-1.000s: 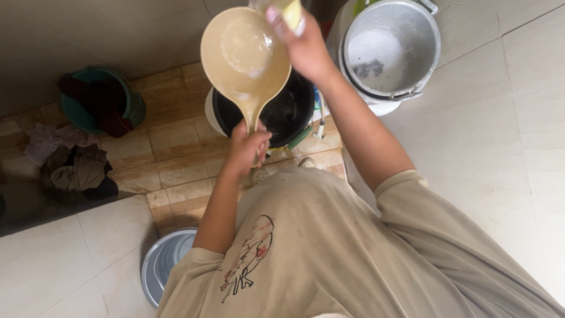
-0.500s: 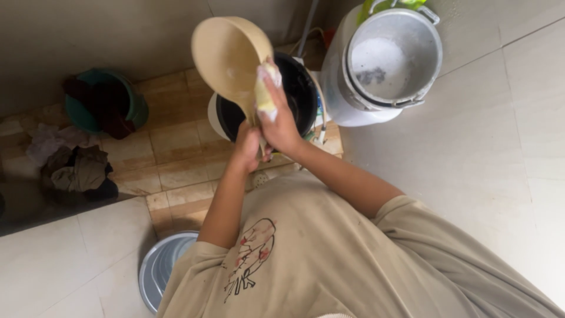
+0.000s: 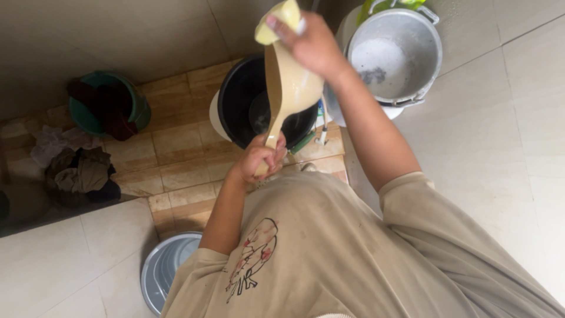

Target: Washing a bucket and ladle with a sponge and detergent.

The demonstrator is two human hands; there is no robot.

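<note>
My left hand (image 3: 259,158) grips the handle of a beige plastic dipper (image 3: 288,88), which is turned on edge over a black bucket (image 3: 238,112). My right hand (image 3: 312,44) is at the dipper's far rim and holds a yellow sponge (image 3: 276,20) against it. The dipper's bowl faces right, so its inside is hidden. The bucket shows dark water inside.
A metal pot (image 3: 394,53) with soapy water stands on a white container at the upper right. A green tub (image 3: 106,109) of dark cloth and a heap of clothes (image 3: 73,168) lie left. A metal basin (image 3: 165,268) sits near my left elbow. Pale tiled floor spreads right.
The dipper has turned from bowl-up to on edge. My right hand with the sponge moved down to the handle, then back up to the far rim.
</note>
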